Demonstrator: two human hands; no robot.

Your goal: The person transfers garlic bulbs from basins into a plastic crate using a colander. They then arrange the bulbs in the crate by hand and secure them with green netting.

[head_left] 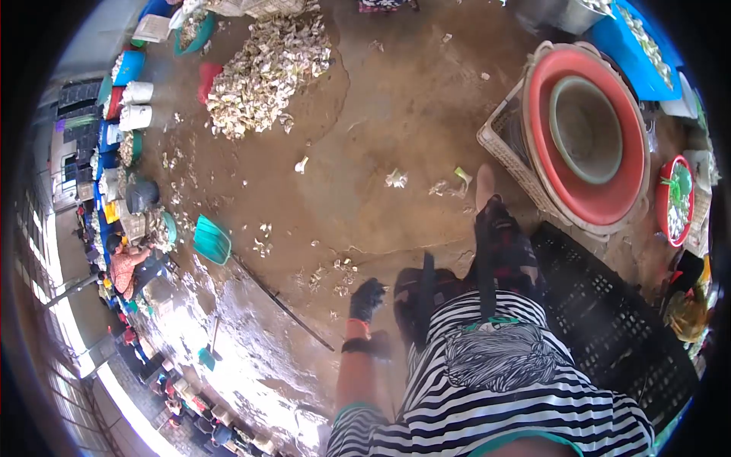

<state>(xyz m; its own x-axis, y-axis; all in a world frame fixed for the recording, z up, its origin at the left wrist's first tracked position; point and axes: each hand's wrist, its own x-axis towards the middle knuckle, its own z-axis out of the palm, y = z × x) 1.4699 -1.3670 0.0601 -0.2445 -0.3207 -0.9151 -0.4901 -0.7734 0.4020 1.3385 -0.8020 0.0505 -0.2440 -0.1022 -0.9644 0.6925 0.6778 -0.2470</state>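
My left hand (367, 299), in a dark glove, hangs beside my leg above the wet brown floor. Its fingers look loosely bent and slightly apart, with nothing visible in them. Nearest to it are small pale scraps (343, 274) on the floor and the long dark handle (285, 306) of a green shovel (212, 240), which lies apart from the hand. My right hand is out of sight.
A large heap of pale vegetable trimmings (266, 72) covers the floor ahead. To the right, a red basin (539, 114) holding a grey-green basin (585, 129) rests on a crate (506, 148). A black perforated crate (601, 320) stands beside me. A person (128, 266) sits at left among tubs.
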